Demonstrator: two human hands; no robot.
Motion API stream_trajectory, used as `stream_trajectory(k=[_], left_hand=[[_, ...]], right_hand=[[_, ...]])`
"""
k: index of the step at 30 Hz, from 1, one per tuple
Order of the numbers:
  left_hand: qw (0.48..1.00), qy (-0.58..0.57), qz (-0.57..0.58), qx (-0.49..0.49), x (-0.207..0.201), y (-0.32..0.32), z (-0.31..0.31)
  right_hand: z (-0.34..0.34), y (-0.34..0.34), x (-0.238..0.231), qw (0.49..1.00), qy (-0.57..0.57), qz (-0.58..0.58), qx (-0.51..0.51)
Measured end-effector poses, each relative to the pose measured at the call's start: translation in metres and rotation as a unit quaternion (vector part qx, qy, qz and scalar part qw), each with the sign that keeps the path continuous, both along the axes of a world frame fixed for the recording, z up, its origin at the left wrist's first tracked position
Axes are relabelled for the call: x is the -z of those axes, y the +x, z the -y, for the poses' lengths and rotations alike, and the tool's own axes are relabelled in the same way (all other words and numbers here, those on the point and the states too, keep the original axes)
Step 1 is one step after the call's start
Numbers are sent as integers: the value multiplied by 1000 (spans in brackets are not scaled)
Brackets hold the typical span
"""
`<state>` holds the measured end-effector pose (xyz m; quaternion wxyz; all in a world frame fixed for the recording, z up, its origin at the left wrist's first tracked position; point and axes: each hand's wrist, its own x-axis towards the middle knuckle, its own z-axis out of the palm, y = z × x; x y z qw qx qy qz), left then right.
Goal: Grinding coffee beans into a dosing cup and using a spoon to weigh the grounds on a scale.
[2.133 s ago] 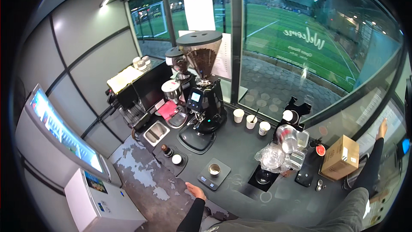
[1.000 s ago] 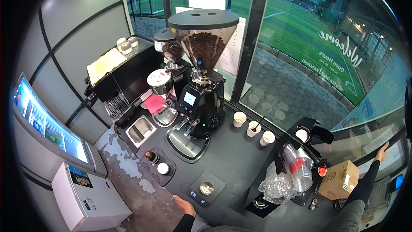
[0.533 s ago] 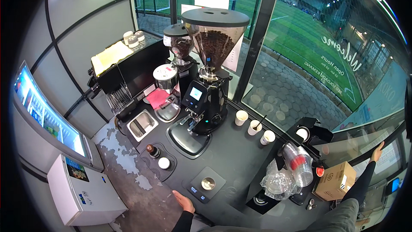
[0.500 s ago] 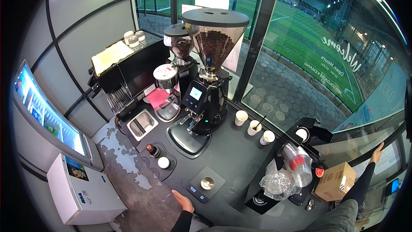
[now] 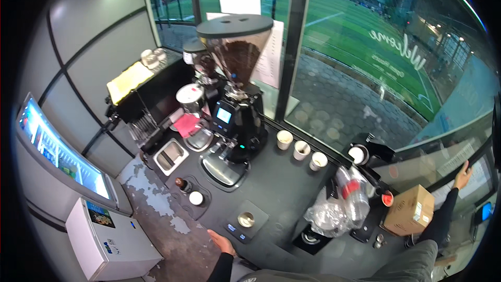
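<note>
At the lower middle, past the front edge of the counter, my left hand (image 5: 222, 243) is held out with its fingers stretched and nothing in it. The nearest thing to it is a flat black scale (image 5: 258, 228) with a small metal cup (image 5: 246, 219) on top. Far to the right, my right arm reaches out beyond a cardboard box (image 5: 412, 210). My right hand (image 5: 462, 176) is raised with fingers extended, beside papers on the glass. Whether it touches the glass or its frame I cannot tell. It holds nothing that I can see.
A coffee grinder (image 5: 237, 109) with a bean hopper stands at the counter's back. Several paper cups (image 5: 301, 150) line the window side. Wrapped plastic cups (image 5: 355, 193) lie right of centre. A small white fridge (image 5: 117, 243) stands at lower left. A metal sink pan (image 5: 171, 155) is set into the counter.
My view has turned a little, so the grinder and counter things sit further left in the picture. Both hands stay extended in much the same places.
</note>
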<state>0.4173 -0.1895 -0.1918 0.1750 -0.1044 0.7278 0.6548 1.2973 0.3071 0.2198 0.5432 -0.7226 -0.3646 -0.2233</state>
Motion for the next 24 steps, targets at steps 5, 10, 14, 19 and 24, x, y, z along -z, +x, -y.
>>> stream_trajectory(k=[5, 10, 14, 19, 24], left_hand=[[999, -10, 33, 9, -1, -2, -2], [1000, 12, 29, -3, 2, -5, -3], [999, 6, 35, 1, 11, -5, -1], [1000, 7, 29, -7, 13, -8, -4], [999, -29, 7, -16, 12, -8, -7]], right_hand=[[5, 6, -5, 990, 41, -56, -121], [15, -24, 14, 989, -43, -121, -79], [13, -40, 18, 992, -15, -118, -48], [15, -39, 12, 990, -53, -119, -47], [21, -44, 17, 990, -15, -121, -68]])
